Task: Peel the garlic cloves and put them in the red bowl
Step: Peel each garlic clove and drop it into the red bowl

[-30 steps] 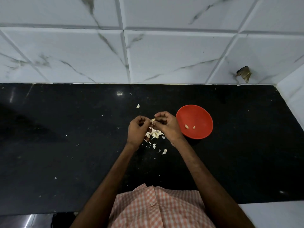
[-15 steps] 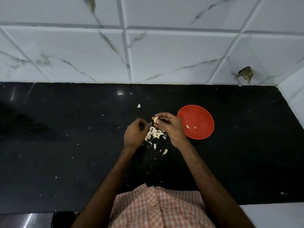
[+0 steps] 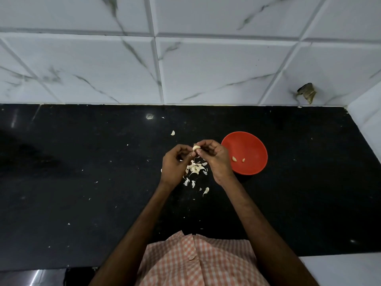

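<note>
Your left hand [image 3: 175, 164], right hand [image 3: 214, 159]: both grips pinched on garlic clove [image 3: 196, 148]. Risk: slick clove pops out, drops into peel pile [image 3: 194, 168] on table [image 3: 82, 182], misses red bowl [image 3: 247, 145].

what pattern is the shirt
Orange-and-white checks on the shirt, seen in the head view.

1. The left hand [image 3: 174, 165] has its fingers curled, the tips pinching a clove [image 3: 196, 148].
2. The right hand [image 3: 216, 159], fingers curled too, pinches the same clove from the other side.
3. Both bare forearms reach forward and converge, so the hands meet fingertip to fingertip.
</note>
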Demonstrator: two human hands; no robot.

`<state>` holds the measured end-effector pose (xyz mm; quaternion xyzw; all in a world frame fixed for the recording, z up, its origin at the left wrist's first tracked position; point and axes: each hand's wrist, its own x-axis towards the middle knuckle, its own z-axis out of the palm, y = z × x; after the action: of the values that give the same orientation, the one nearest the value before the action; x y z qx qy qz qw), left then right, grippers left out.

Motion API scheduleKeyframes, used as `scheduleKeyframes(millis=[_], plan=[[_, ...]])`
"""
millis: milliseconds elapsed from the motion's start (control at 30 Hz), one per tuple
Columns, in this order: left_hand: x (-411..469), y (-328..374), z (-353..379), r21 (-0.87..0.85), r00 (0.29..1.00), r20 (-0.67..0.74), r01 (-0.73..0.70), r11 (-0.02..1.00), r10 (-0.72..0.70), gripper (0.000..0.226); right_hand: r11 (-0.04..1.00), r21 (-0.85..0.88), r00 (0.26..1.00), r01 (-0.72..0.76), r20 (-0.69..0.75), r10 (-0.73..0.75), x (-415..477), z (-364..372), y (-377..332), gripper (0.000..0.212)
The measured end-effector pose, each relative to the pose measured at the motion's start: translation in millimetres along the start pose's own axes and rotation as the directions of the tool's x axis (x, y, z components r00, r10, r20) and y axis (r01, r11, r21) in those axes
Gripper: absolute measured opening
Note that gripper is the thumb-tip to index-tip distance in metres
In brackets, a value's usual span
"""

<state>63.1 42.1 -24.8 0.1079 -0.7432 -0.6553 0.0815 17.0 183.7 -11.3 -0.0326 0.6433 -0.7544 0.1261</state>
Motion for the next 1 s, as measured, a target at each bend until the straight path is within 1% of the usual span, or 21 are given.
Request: scheduleKeyframes(millis=[133,267,367,467,533,667,767,867,933,1000], plan=[[-4.2,0.8,3.1,0.006,0.998,-0.068,-0.016,1.0,0.016,0.007,0.984,-0.147,0.995,0.098,0.008,-0.098,0.6,-0.3,0.6,0.022],[-6.3,3.8,1.7,-0.007,0.992,-0.116,-0.045,0.999,0.044,0.007,0.916,-0.353,0.98,0.191,0.023,-0.196,-1.3,0.3,1.2,0.018],[-7.8,9.5,2.6,-0.02,0.986,-0.152,-0.077,0.997,0.073,0.004,0.853,-0.442,0.958,0.277,0.057,-0.281,-3.8,1.4,0.7,0.014],[-9.9,13.3,3.7,-0.05,0.981,-0.176,-0.086,0.995,0.076,0.006,0.812,-0.491,0.944,0.315,0.079,-0.319,-3.9,1.5,-0.5,0.011],[-9.9,11.9,2.7,-0.053,0.982,-0.172,-0.087,0.995,0.077,0.006,0.778,-0.531,0.936,0.336,0.099,-0.337,-3.2,0.9,-0.9,0.01],[-8.5,8.4,1.1,-0.01,0.982,-0.126,-0.14,0.99,0.138,0.004,0.677,-0.628,0.915,0.384,0.164,-0.367,-1.7,-0.7,-0.7,0.01],[-7.1,6.4,-1.2,0.041,0.98,-0.097,-0.173,0.984,0.176,0.01,0.599,-0.687,0.905,0.41,0.225,-0.361,0.0,-2.6,-1.1,0.012],[-6.2,2.1,-3.4,0.094,0.979,-0.061,-0.187,0.978,0.194,0.008,0.52,-0.736,0.894,0.433,0.277,-0.353,1.0,-3.7,-3.6,0.01],[-4.6,-0.4,-3.9,0.113,0.98,-0.051,-0.184,0.976,0.19,0.006,0.498,-0.751,0.892,0.433,0.278,-0.356,1.4,-3.6,-5.9,0.008],[-3.6,-1.2,-3.6,0.112,0.982,-0.052,-0.174,0.978,0.18,0.005,0.504,-0.755,0.897,0.42,0.261,-0.356,2.1,-4.5,-7.0,0.006]])
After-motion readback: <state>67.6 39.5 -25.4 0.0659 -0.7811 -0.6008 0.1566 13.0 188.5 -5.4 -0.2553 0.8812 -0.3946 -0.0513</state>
